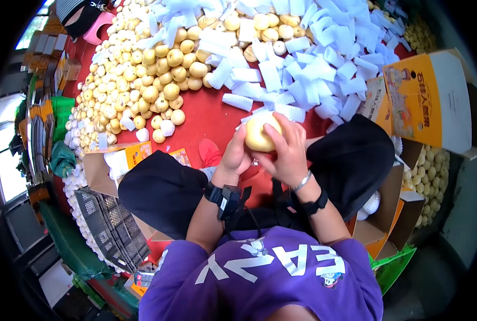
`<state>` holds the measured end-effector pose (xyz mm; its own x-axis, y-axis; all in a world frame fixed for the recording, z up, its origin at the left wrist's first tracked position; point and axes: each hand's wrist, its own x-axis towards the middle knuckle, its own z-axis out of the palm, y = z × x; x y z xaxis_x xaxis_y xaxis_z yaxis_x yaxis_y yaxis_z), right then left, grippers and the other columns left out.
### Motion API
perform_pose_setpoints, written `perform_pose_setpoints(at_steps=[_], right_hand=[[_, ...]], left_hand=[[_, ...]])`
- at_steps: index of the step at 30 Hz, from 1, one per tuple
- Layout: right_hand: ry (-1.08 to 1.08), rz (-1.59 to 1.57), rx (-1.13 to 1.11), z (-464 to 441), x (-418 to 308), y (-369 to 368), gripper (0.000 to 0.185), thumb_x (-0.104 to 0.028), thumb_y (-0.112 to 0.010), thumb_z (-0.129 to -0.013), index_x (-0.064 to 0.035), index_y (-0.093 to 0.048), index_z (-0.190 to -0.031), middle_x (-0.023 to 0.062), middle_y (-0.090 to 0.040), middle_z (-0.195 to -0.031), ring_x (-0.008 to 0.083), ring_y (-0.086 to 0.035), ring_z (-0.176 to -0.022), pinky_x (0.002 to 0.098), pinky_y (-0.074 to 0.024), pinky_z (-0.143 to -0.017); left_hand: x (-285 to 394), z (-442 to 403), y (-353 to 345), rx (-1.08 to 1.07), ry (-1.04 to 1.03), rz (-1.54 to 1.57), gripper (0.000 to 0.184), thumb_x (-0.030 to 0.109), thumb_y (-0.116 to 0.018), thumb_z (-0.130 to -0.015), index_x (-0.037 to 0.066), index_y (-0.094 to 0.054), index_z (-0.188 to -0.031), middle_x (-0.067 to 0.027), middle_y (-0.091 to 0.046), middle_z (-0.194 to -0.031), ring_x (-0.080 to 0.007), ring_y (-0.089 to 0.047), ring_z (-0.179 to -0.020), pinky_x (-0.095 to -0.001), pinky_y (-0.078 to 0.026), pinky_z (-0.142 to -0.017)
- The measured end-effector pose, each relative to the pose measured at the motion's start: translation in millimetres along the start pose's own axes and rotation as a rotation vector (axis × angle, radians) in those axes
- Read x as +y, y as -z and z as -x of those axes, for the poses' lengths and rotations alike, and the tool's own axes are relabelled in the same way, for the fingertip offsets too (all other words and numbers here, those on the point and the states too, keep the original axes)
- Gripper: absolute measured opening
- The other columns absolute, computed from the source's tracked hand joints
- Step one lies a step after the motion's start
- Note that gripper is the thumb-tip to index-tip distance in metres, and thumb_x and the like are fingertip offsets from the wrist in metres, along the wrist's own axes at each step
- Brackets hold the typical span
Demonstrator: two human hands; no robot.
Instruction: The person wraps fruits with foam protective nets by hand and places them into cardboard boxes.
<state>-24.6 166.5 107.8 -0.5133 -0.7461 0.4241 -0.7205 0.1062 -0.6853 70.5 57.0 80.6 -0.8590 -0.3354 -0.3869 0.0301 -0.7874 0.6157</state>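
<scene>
A round pale yellow fruit point(260, 134) is held up between both my hands, above my lap. My left hand point(237, 152) wraps its left side, and my right hand point(289, 147) has thumb and fingers pressed on its right side. Beyond them a large heap of similar yellow fruits point(163, 67) spreads over the red floor covering point(206, 109). White foam sleeves point(308, 75) lie in a loose pile at the upper right, some on top of the fruits.
An orange and white printed carton point(417, 99) stands at the right, above open boxes point(377, 222). At the left are another open box point(102, 171) and a black plastic crate point(113, 227). A pink stool point(98, 27) is at the upper left.
</scene>
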Motion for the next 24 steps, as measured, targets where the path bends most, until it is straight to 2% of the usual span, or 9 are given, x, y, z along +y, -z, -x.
perform_pose_setpoints(at_steps=[3,5,9,11,13,16,20,22,24], right_hand=[[-0.162,-0.101,-0.01,2,4,4,0.063,-0.014,-0.074,-0.056,-0.0085,-0.047,-0.113,0.0143,-0.048,-0.114,0.0317,-0.05,-0.097,0.0375,-0.0376,-0.083],[-0.215,-0.268,0.012,5,9,7,0.06,-0.018,-0.076,-0.059,-0.0037,-0.048,-0.11,0.0144,-0.054,-0.105,0.0273,-0.054,-0.094,0.0351,-0.0412,-0.08],[-0.472,-0.691,-0.068,11,6,14,0.054,-0.023,-0.074,-0.067,0.0008,-0.048,-0.108,0.0127,-0.058,-0.095,0.0202,-0.058,-0.087,0.0305,-0.0452,-0.073],[-0.596,-0.903,-0.22,20,17,5,0.048,-0.033,-0.064,-0.077,0.0026,-0.049,-0.106,0.0112,-0.059,-0.092,0.0147,-0.058,-0.081,0.0251,-0.0466,-0.066],[-0.543,-0.889,-0.121,28,23,-13,0.047,-0.043,-0.047,-0.086,0.0027,-0.054,-0.094,0.0104,-0.06,-0.078,0.014,-0.059,-0.065,0.0227,-0.0463,-0.055],[-0.961,-1.216,-0.25,25,19,-10,0.059,-0.045,-0.029,-0.092,0.0006,-0.056,-0.068,0.0061,-0.05,-0.046,0.0117,-0.044,-0.033,0.0225,-0.0341,-0.034],[-0.936,-0.834,-0.238,22,28,1,0.051,-0.039,-0.032,-0.092,0.0002,-0.057,-0.069,0.0047,-0.05,-0.046,0.0109,-0.043,-0.036,0.0218,-0.0361,-0.039],[-1.086,-1.027,-0.138,26,47,-2,0.039,-0.035,-0.037,-0.091,-0.0012,-0.055,-0.086,0.0054,-0.055,-0.062,0.0105,-0.05,-0.051,0.0227,-0.0435,-0.047],[-1.162,-1.386,-0.164,26,39,-8,0.039,-0.037,-0.04,-0.09,-0.0016,-0.051,-0.102,0.0079,-0.056,-0.089,0.0138,-0.054,-0.076,0.0258,-0.0466,-0.064]], left_hand=[[0,8,-10,0.058,0.102,0.028,0.045,0.036,-0.037,-0.093,0.001,-0.042,-0.12,-0.0099,-0.054,-0.109,-0.0168,-0.054,-0.099,-0.0285,-0.045,-0.082],[2,11,-10,0.142,-0.068,-0.276,0.038,0.026,-0.04,-0.093,-0.001,-0.043,-0.12,-0.0097,-0.054,-0.111,-0.0152,-0.054,-0.1,-0.0275,-0.045,-0.081],[30,24,-7,0.016,-0.268,-0.458,0.049,0.011,-0.057,-0.082,-0.001,-0.038,-0.126,-0.0119,-0.047,-0.122,-0.022,-0.048,-0.11,-0.0373,-0.041,-0.092],[32,30,-14,0.015,-0.221,-0.457,0.065,0.008,-0.068,-0.072,0.001,-0.036,-0.127,-0.0107,-0.047,-0.121,-0.0214,-0.048,-0.109,-0.0353,-0.04,-0.092],[24,32,-16,-0.154,-0.194,-0.755,0.076,0.006,-0.075,-0.063,0.002,-0.034,-0.127,-0.0086,-0.047,-0.118,-0.0193,-0.049,-0.107,-0.0329,-0.04,-0.092],[13,28,-13,-0.129,-0.212,-0.72,0.079,0.003,-0.077,-0.058,0.002,-0.035,-0.125,-0.007,-0.048,-0.115,-0.0174,-0.049,-0.105,-0.031,-0.039,-0.092],[13,37,-13,-0.055,-0.17,-0.591,0.073,0.014,-0.078,-0.058,0.001,-0.042,-0.12,-0.0079,-0.049,-0.113,-0.0168,-0.048,-0.104,-0.0311,-0.038,-0.091],[16,41,-10,-0.047,-0.127,-0.518,0.074,0.016,-0.078,-0.058,0.001,-0.041,-0.12,-0.0083,-0.05,-0.113,-0.0171,-0.049,-0.104,-0.0311,-0.039,-0.091],[10,46,-5,-0.195,0.081,-0.007,0.077,0.025,-0.077,-0.06,-0.001,-0.039,-0.122,-0.0097,-0.051,-0.114,-0.0189,-0.051,-0.105,-0.0327,-0.041,-0.09]])
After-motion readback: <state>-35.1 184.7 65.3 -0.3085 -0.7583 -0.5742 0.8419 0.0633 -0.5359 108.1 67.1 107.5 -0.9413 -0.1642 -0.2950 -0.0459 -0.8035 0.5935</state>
